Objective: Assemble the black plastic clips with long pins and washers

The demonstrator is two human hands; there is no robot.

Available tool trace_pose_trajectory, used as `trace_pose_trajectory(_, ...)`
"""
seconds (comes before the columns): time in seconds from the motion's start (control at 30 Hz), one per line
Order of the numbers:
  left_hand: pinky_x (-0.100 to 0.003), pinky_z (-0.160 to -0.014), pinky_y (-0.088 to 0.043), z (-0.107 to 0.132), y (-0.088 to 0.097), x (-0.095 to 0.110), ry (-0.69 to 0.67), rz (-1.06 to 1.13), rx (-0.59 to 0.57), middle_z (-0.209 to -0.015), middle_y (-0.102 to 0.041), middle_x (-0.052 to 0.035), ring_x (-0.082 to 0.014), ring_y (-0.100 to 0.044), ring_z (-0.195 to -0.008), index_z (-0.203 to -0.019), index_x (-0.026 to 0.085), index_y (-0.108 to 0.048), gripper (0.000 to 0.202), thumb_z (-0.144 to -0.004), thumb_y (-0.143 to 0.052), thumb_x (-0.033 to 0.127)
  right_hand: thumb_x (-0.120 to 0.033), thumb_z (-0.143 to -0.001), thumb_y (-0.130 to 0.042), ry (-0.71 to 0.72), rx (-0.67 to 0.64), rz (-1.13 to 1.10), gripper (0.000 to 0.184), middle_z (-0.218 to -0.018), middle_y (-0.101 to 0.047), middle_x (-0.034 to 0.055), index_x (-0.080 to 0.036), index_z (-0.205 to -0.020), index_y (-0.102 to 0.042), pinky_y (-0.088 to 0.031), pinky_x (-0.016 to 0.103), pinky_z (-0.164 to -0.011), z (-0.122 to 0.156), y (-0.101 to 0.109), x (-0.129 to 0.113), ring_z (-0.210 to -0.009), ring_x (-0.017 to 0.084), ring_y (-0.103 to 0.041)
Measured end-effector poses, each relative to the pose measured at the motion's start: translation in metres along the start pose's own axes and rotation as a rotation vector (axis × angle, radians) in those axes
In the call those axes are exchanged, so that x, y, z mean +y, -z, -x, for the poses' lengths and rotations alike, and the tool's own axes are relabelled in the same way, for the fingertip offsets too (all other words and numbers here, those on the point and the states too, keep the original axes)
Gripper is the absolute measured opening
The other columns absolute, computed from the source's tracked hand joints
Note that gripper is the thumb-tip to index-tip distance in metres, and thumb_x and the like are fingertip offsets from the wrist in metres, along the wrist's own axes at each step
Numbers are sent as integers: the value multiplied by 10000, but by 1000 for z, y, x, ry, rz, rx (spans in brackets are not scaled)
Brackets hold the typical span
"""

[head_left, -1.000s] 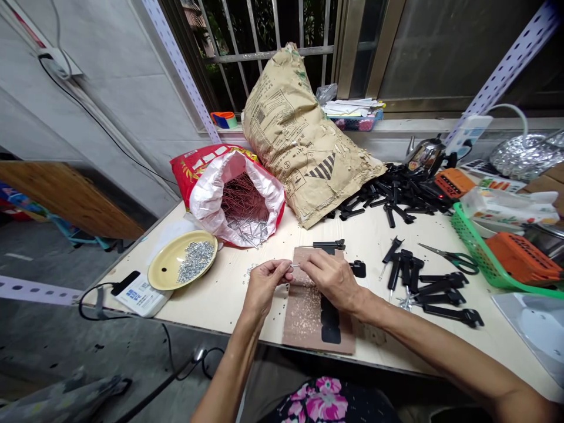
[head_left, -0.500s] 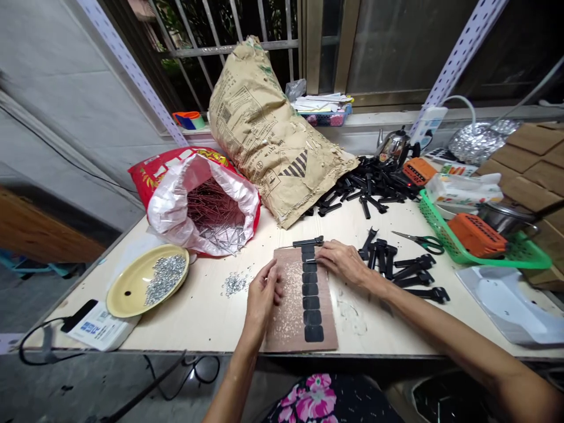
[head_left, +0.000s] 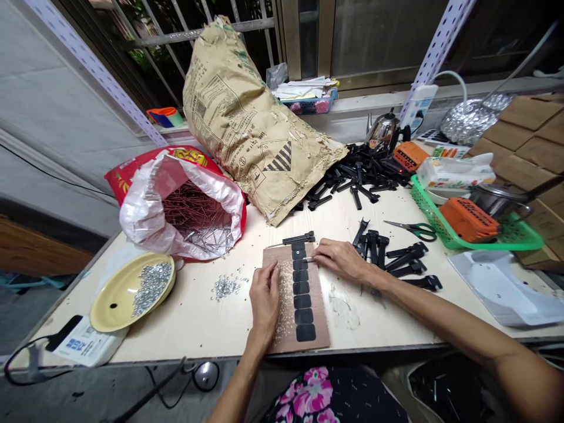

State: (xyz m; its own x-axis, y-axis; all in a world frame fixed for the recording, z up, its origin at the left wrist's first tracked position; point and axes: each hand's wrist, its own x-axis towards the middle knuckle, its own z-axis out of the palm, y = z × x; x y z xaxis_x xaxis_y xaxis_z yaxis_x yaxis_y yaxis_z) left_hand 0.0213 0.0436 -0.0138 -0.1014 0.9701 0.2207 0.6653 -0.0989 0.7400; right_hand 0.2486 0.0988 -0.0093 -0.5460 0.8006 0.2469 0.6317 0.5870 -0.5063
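Observation:
A brown board [head_left: 318,329] with a column of black pads [head_left: 301,288] lies at the table's front edge. My left hand [head_left: 265,297] rests flat on the board's left side, fingers stretched out. My right hand [head_left: 337,258] sits at the board's upper right corner, fingertips pinched on a small metal pin [head_left: 307,259] beside the top pads. A black plastic part [head_left: 299,239] lies just beyond the board.
A yellow dish of small metal bits [head_left: 132,288], a red-and-white bag of nails [head_left: 185,211], a brown paper sack [head_left: 247,123], piles of black parts [head_left: 352,176], scissors [head_left: 414,230] and a green basket [head_left: 476,235] stand on the table. Loose bits [head_left: 224,287] lie left of the board.
My hands have parted: the left has dropped flat onto the board, the right has moved to the board's top right corner. The camera view has swung right and down.

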Motion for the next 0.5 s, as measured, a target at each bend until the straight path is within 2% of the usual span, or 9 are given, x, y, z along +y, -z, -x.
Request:
trace_pose_trajectory(0.07, -340, -812, -475, -11, -7, 6, -71, -40, -30, -995, -606, -80, -204, -592, -900, -1127, 190, -617, 313, -911, -428, 316, -273, -937, -449, -95, 77, -14, 217, -886, -615, 36, -209, -964, -655, -454, 252, -620, 0, 0, 2, -746, 135, -580)
trace_pose_trajectory(0.17, -340, -767, -479, -28, -23, 13, -175, -135, -113, -994, -592, -84, -204, -589, -865, -1152, 190, -603, 313, -911, -435, 297, -270, -927, -468, -160, 176, -88, 200, -904, -618, 41, -208, -975, -653, -477, 273, -687, 1, -1, -1, -796, 148, -599)
trace_pose_trajectory(0.27, -332, -726, -467, -41, -35, 15, -240, -234, -205, -930, -584, -85, -201, -581, -816, -1043, 177, -644, 281, -917, -410, 268, -261, -924, -472, -178, 233, -157, 194, -917, -623, 42, -210, -985, -649, -483, 286, -736, 3, -1, -4, -835, 154, -609)
trace_pose_trajectory(0.33, -331, -727, -458, -45, -38, 14, -261, -251, -223, -905, -587, -86, -199, -576, -804, -955, 171, -657, 278, -920, -393, 251, -251, -919, -480, -187, 253, -174, 187, -915, -623, 38, -210, -986, -650, -484, 281, -741, 4, -1, -6, -838, 149, -611)
trace_pose_trajectory(0.4, -336, -755, -453, -46, -38, 14, -242, -200, -204, -908, -608, -88, -202, -578, -825, -915, 164, -656, 263, -913, -408, 253, -246, -915, -489, -188, 269, -170, 177, -910, -623, 32, -210, -980, -650, -485, 278, -741, 6, 0, -7, -838, 146, -611)
trace_pose_trajectory(0.5, -334, -779, -457, -45, -33, 16, -114, -4, -145, -883, -655, -74, -199, -595, -837, -885, 165, -661, 243, -892, -453, 291, -254, -918, -487, -172, 273, -156, 183, -927, -625, 30, -218, -1003, -644, -489, 275, -738, 6, 1, -11, -845, 143, -610)
